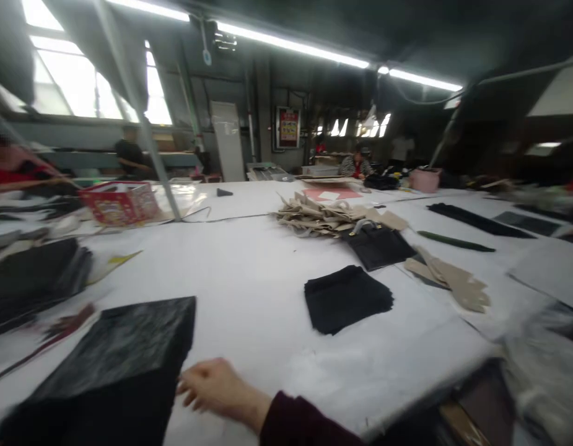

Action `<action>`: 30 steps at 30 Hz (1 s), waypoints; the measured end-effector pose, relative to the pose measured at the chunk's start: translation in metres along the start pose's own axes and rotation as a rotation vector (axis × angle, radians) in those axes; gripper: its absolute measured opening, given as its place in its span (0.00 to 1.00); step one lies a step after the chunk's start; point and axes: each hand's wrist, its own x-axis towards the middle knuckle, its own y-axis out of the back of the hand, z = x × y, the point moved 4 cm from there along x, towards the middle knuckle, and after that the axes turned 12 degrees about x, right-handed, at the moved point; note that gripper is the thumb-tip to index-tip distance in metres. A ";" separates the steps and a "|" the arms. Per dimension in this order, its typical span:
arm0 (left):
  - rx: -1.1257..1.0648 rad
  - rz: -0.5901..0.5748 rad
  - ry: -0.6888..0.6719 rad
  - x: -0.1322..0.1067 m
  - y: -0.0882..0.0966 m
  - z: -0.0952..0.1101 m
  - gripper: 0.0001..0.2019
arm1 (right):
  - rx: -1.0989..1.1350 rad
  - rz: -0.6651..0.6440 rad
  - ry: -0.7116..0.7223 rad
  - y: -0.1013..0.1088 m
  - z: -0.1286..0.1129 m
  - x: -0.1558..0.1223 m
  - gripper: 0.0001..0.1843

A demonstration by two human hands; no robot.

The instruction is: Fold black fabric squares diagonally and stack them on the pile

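My right hand (216, 389) comes in from the bottom edge in a dark maroon sleeve (305, 427) and points left. Its fingers are loosely spread and slightly blurred, and they hold nothing. The fingertips lie on the white table (249, 272) right at the near corner of a thick stack of black fabric sheets (119, 359). A smaller pile of black fabric pieces (346, 298) lies apart on the table, to the right of the hand and farther away. My left hand is out of view.
A heap of beige cut pieces (323, 215), a black bag (378, 245) and more beige pieces (453, 279) lie farther back. More black stacks (30, 279) sit at the left, near a red box (119, 202) and a slanted pole (151, 148). People work at the far tables.
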 end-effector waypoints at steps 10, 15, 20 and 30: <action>0.253 -0.024 0.123 -0.097 0.009 -0.024 0.15 | 0.011 0.028 -0.175 0.124 0.011 -0.061 0.28; 0.331 -0.082 0.033 -0.086 -0.005 -0.011 0.13 | -0.312 0.088 -0.121 0.126 0.005 -0.044 0.19; 0.375 -0.132 0.019 -0.092 -0.008 -0.015 0.11 | -0.598 0.250 0.030 0.105 0.000 -0.025 0.08; 0.426 -0.105 -0.010 -0.070 -0.006 -0.032 0.07 | -1.147 0.514 0.581 0.071 0.032 -0.035 0.14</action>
